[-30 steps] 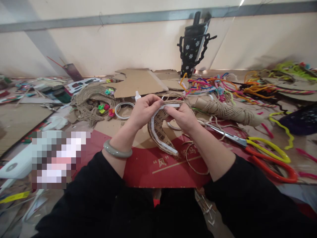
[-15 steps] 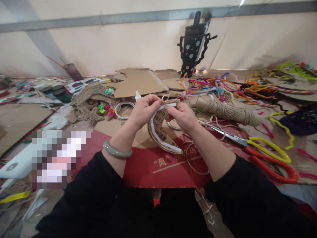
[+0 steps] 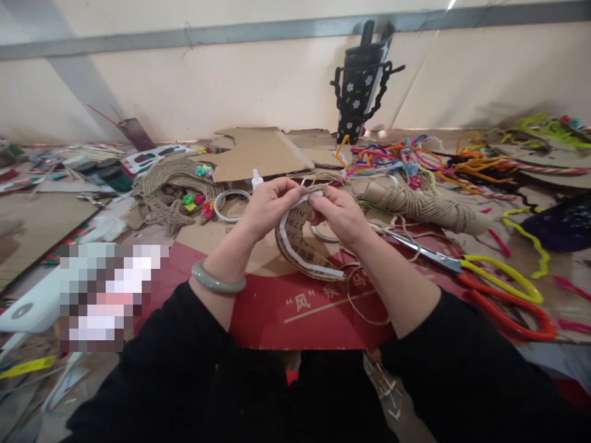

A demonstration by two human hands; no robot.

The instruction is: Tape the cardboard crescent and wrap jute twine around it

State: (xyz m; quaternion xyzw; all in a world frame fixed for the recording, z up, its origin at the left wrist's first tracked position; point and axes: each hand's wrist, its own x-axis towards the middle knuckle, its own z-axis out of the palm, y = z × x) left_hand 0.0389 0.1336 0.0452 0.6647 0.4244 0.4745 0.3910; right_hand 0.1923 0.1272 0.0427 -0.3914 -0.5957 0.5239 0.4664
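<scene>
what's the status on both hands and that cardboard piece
Left hand and right hand both pinching the curved brown cardboard piece with white tape edge. Jute twine at the fingertips. Yellow-and-red-handled scissors lying right, apart.

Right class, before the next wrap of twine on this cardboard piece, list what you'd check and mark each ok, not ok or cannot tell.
1. Left hand pinches the cardboard piece at its top: ok.
2. Right hand grips beside it: ok.
3. White tape strip lies along the edge: ok.
4. Twine at the fingertips, taut: cannot tell.
5. Scissors lie on the table, to the right of the right hand: ok.
6. Glue bottle capped: cannot tell.
</scene>
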